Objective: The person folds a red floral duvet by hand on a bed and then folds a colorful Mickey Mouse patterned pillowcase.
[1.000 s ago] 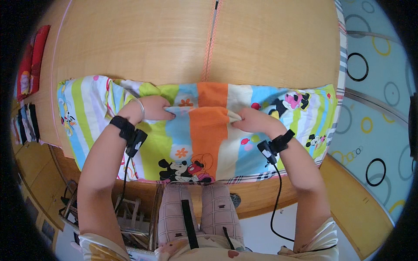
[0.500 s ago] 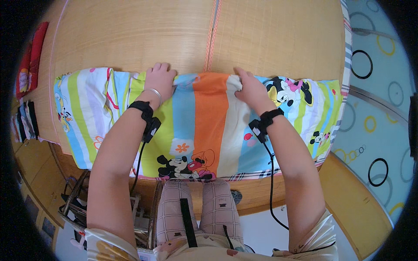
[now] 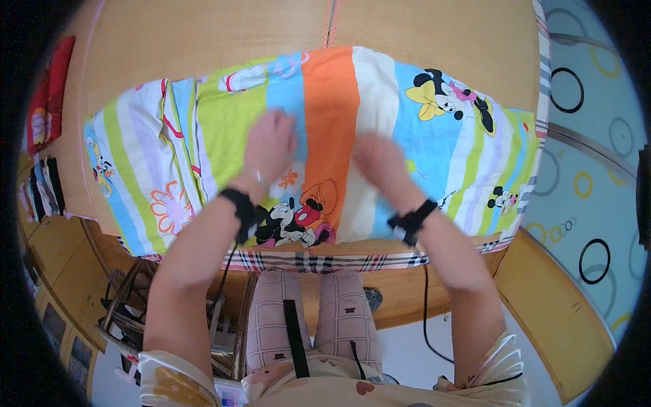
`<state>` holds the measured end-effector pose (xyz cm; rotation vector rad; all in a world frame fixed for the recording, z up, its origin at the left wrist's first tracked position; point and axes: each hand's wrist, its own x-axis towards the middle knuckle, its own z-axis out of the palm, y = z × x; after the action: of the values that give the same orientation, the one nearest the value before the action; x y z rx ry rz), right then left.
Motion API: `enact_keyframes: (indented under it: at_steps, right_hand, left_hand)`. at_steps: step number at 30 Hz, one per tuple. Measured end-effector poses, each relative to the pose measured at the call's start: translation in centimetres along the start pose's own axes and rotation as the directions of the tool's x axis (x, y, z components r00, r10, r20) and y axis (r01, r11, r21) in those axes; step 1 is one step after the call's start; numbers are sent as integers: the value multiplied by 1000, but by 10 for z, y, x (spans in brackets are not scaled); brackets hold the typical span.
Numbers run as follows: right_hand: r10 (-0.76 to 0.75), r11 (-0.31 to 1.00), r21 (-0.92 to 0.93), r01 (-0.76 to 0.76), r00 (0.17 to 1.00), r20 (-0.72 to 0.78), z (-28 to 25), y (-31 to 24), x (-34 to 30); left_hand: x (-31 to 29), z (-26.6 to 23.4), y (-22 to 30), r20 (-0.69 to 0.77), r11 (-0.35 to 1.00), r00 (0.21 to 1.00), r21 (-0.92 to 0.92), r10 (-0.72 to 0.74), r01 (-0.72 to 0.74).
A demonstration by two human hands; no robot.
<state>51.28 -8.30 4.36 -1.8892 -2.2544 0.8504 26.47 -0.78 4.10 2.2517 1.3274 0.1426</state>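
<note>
A colourful striped cloth (image 3: 325,88) with cartoon mice and flowers lies spread across a woven straw mat (image 3: 217,34). My left hand (image 3: 270,144) rests flat on the blue and green stripes, fingers apart, holding nothing. My right hand (image 3: 375,159) lies flat on the white stripe just right of the orange band, blurred by motion. Both wrists wear black bands with cables running down my forearms. The cloth's left part (image 3: 169,149) is still creased into folds.
The wooden bed frame (image 3: 400,288) edges the mat near me, with a plaid border (image 3: 325,260) along it. A blue cloth with rings (image 3: 597,156) lies to the right. Red items (image 3: 44,102) sit at far left. A metal rack (image 3: 129,305) stands below left.
The cloth has been unfolded away from me and now reaches farther up the mat. My hands let go of its edge and drew back, lying flat on it.
</note>
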Motion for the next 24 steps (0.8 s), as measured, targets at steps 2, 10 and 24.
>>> enact_keyframes:
  at_steps: [2, 10, 24]
  right_hand:
    - [-18, 998, -56, 39, 942, 336, 20, -37, -52]
    - [-111, 987, -105, 125, 985, 133, 91, -30, -168]
    - [-48, 999, 36, 40, 962, 270, 84, -36, -217]
  left_hand:
    - [-68, 18, 14, 317, 998, 947, -42, 58, -47]
    - [-215, 65, 8, 485, 991, 873, 81, 54, -106]
    - [-244, 57, 26, 404, 990, 903, 52, -142, 133]
